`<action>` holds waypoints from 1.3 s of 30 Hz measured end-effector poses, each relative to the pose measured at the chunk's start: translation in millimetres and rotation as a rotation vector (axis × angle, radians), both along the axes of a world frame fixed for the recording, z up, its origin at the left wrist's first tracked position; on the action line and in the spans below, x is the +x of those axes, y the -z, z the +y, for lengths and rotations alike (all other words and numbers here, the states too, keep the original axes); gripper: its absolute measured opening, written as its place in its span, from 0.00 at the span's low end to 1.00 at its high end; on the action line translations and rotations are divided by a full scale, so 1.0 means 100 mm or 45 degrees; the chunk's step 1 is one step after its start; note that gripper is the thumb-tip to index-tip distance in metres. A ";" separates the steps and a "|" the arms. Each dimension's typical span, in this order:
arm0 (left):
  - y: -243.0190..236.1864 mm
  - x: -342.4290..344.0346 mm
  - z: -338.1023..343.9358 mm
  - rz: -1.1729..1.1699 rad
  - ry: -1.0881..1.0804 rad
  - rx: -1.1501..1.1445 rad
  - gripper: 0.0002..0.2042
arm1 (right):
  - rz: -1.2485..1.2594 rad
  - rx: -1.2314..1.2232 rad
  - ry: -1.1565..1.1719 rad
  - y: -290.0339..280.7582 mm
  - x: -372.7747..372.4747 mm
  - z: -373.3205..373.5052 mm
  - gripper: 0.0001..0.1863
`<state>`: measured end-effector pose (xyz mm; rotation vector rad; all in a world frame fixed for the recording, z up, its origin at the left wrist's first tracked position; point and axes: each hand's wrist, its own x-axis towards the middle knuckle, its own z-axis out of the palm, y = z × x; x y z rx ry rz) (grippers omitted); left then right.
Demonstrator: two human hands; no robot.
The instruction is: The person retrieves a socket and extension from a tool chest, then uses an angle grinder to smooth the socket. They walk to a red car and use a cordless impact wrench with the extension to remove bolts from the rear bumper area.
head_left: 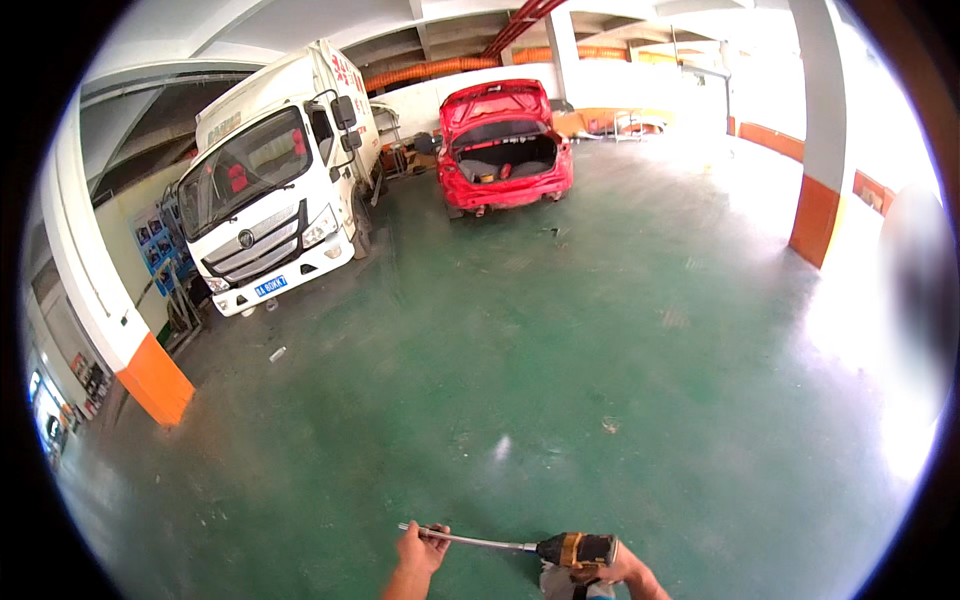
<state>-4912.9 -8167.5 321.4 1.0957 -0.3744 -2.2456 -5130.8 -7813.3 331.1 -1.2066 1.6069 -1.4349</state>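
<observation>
- The power tool (575, 549) was held before the person, above the green floor (440, 400); a long metal bar (480, 542) ran out leftward from it.
- Right hand (627, 566) gripped the tool's right end; exact finger wrap was hidden.
- Left hand (424, 547) was closed round the bar, near the end away from the tool.
- My judgement: handling well meant supporting both ends, keeping bar and tool aligned, fingers off any trigger.

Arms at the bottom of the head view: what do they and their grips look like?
They are a person's: the left grip and right grip are gloveless hands, and the left forearm and right forearm show no sleeve. I see no cables or markings on them.
</observation>
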 end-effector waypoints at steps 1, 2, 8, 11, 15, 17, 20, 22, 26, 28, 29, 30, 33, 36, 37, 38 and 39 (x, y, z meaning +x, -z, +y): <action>-0.01 -0.29 -0.27 -0.021 -0.016 0.045 0.20 | 0.125 -0.004 -0.037 0.01 -0.42 -0.29 0.25; 0.02 -0.52 -0.49 -0.008 -0.013 0.036 0.21 | 0.342 -0.059 -0.035 0.20 -0.82 -0.55 0.24; -0.33 -1.62 -1.68 0.035 -0.216 0.003 0.21 | 0.347 0.178 -0.074 -0.77 -2.48 -2.30 0.23; -0.08 -2.31 -2.34 -0.047 -0.383 0.099 0.21 | 0.400 0.229 -0.189 -0.96 -3.23 -3.18 0.27; 0.29 -3.40 -3.39 0.006 -0.401 0.121 0.20 | 0.437 0.348 -0.211 -0.96 -4.38 -4.35 0.27; 0.28 -4.18 -4.09 0.063 -0.390 0.113 0.19 | 0.515 0.417 -0.221 -1.05 -4.99 -4.86 0.28; -0.13 -5.34 -4.88 0.110 -0.265 0.092 0.19 | 0.452 0.349 -0.089 -1.10 -5.88 -5.36 0.26; -0.56 -6.17 -5.32 0.138 -0.054 0.003 0.19 | 0.440 0.244 0.026 -1.09 -6.43 -5.49 0.27; -1.16 -7.93 -6.15 0.095 0.240 -0.105 0.19 | 0.239 -0.019 0.225 -1.30 -7.63 -6.08 0.25; -1.15 -8.74 -6.44 0.072 0.348 -0.109 0.18 | 0.176 -0.013 0.309 -0.98 -8.20 -6.25 0.22; -1.14 -9.14 -6.62 0.082 0.373 -0.127 0.18 | 0.052 0.039 0.352 -1.01 -8.49 -6.43 0.22; -1.15 -9.52 -6.82 0.086 0.391 -0.148 0.18 | -0.078 0.089 0.387 -1.15 -8.76 -6.65 0.22; -1.22 -10.62 -7.32 0.063 0.383 -0.135 0.18 | -0.268 0.090 0.403 -1.13 -9.79 -7.22 0.21; -1.32 -11.52 -7.85 0.041 0.352 -0.087 0.18 | -0.222 0.085 0.365 -1.20 -10.89 -7.84 0.19; -1.35 -11.78 -8.09 0.069 0.327 -0.079 0.18 | -0.375 0.054 0.299 -1.23 -11.27 -8.07 0.18; -1.38 -11.95 -8.34 0.089 0.295 -0.071 0.18 | -0.280 0.048 0.240 -1.25 -11.62 -8.36 0.18; -1.40 -12.14 -8.55 0.115 0.259 -0.045 0.18 | -0.181 0.059 0.181 -1.30 -11.98 -8.62 0.18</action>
